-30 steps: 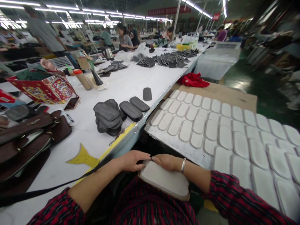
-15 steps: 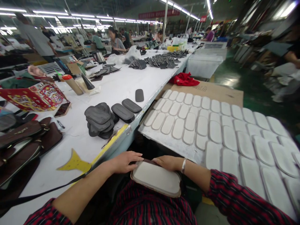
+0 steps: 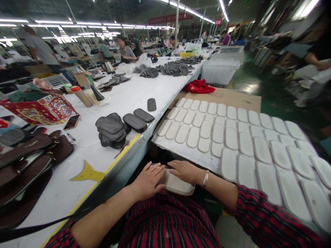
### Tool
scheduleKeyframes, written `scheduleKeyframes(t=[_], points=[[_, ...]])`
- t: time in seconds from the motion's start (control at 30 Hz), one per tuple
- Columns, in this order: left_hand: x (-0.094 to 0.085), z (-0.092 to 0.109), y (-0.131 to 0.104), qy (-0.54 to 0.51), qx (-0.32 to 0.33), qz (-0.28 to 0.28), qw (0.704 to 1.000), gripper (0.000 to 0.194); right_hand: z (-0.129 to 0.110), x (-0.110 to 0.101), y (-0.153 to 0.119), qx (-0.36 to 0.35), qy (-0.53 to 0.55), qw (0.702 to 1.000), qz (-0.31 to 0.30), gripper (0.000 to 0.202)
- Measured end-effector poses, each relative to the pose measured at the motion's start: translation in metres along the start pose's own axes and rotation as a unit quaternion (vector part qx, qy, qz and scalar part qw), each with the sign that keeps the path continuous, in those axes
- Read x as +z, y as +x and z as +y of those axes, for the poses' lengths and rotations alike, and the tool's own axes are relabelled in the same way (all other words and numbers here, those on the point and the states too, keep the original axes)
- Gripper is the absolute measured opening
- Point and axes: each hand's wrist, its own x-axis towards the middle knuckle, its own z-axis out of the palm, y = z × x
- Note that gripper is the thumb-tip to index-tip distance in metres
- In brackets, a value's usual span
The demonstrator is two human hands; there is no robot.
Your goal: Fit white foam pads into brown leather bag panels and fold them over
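White rounded pad (image 3: 179,184) at the lap. Left hand (image 3: 150,179) spread over its left end; right hand (image 3: 184,171) along far edge, can't tell if pinching. Step: apparently pressing or smoothing; next move likely calls for even pressure. Bench (image 3: 124,98) left, dark pads (image 3: 110,124); board (image 3: 168,143) right, pale pads (image 3: 231,138); workers (image 3: 126,52) beyond.

No readable text — red banner (image 3: 168,19) blurred
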Motion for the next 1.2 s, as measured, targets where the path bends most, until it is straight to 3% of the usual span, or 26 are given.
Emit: scheduleKeyframes(t=[0.07, 0.17, 0.27, 0.4, 0.53, 0.7, 0.8, 0.9, 1.0, 1.2], points=[[0.006, 0.009, -0.006, -0.012, 0.044, 0.037, 0.998, 0.064, -0.004, -0.001, -0.031, -0.018, 0.010, 0.999, 0.034, 0.050], [0.021, 0.024, -0.009, -0.023, 0.080, 0.071, 0.994, 0.062, -0.015, 0.015, -0.076, -0.037, -0.035, 0.996, 0.074, 0.053], [0.033, 0.034, -0.006, -0.013, 0.081, 0.077, 0.994, 0.048, -0.028, 0.044, -0.098, -0.045, -0.101, 0.985, 0.133, 0.030], [0.035, 0.036, -0.002, -0.009, 0.064, 0.092, 0.994, 0.034, -0.042, 0.066, -0.093, -0.036, -0.110, 0.971, 0.210, 0.029], [0.034, 0.039, 0.000, -0.005, 0.053, 0.112, 0.992, 0.023, -0.049, 0.066, -0.083, 0.045, -0.055, 0.961, 0.266, 0.020], [0.035, 0.043, 0.001, -0.032, 0.034, 0.125, 0.991, 0.023, -0.047, 0.072, -0.077, 0.108, -0.014, 0.951, 0.290, 0.013], [0.034, 0.042, 0.001, -0.051, 0.040, 0.117, 0.991, 0.026, -0.045, 0.075, -0.077, 0.110, -0.014, 0.949, 0.294, 0.013], [0.033, 0.038, 0.000, -0.060, 0.045, 0.104, 0.992, 0.037, -0.046, 0.070, -0.082, 0.053, -0.049, 0.961, 0.268, 0.017], [0.033, 0.037, 0.000, -0.065, 0.036, 0.098, 0.992, 0.027, -0.048, 0.066, -0.086, 0.030, -0.072, 0.965, 0.251, 0.018], [0.033, 0.049, 0.005, -0.091, -0.014, 0.113, 0.989, 0.023, -0.051, 0.068, -0.072, 0.161, -0.089, 0.956, 0.228, 0.015]])
